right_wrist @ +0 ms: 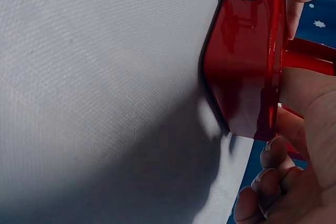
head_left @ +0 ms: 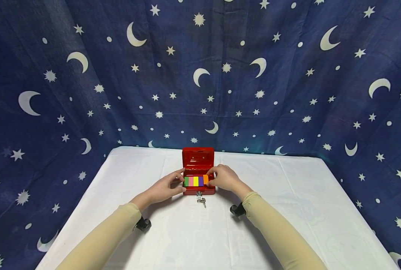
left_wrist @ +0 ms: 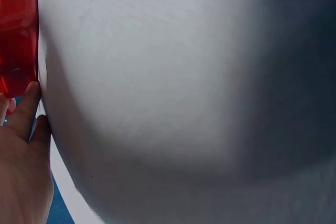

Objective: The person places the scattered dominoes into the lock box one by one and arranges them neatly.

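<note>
A small red cash box (head_left: 189, 192) stands on the white table with its lid (head_left: 198, 156) raised. In it, a row of coloured blocks runs green (head_left: 186, 182), pink (head_left: 191, 181), yellow (head_left: 195, 181) and purple (head_left: 201, 181), with an orange block (head_left: 205, 179) at the right end. My right hand (head_left: 226, 178) pinches the orange block between thumb and forefinger; in the right wrist view the box wall (right_wrist: 239, 72) hides the block. At the box's left end is my left hand (head_left: 164, 187), fingers loosely bent and fingertips at the wall, beside the green block.
A silver lock (head_left: 199, 194) sits in the box's front, with keys (head_left: 203, 201) hanging from it over the white tablecloth (head_left: 200, 240). Behind the table hangs a dark blue curtain (head_left: 173, 75) with moons and stars.
</note>
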`<state>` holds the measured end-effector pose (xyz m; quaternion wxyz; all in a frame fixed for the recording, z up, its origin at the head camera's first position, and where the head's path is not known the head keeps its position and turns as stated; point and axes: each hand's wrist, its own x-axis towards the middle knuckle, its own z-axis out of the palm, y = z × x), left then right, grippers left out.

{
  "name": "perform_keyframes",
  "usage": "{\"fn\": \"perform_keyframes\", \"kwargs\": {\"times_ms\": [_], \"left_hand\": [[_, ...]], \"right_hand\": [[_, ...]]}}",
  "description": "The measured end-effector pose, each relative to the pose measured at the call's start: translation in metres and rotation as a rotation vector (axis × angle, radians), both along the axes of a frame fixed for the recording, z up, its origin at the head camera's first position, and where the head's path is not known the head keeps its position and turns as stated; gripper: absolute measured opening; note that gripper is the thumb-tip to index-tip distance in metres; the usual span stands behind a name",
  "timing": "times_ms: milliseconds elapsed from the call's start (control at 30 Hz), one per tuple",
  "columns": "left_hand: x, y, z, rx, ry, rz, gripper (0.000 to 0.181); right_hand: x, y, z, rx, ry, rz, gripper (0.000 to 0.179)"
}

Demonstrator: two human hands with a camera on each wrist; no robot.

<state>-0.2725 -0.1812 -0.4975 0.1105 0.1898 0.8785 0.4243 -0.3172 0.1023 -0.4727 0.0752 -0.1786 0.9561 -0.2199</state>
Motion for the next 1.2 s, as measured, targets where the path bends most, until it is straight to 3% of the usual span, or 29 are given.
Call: {"fn": "perform_keyframes", "kwargs": {"times_ms": [700, 1200], "left_hand": [[0.0004, 0.0015, 0.0003, -0.009, 0.001, 0.005, 0.028], [0.0006, 0.0020, 0.0007, 0.000, -0.002, 0.010, 0.029]], "right_hand": [[0.0041, -0.0058, 0.0029, 0.059, -0.032, -0.030, 0.038], [0.0049, -0.0081, 0.0018, 0.083, -0.011, -0.021, 0.037]]}}
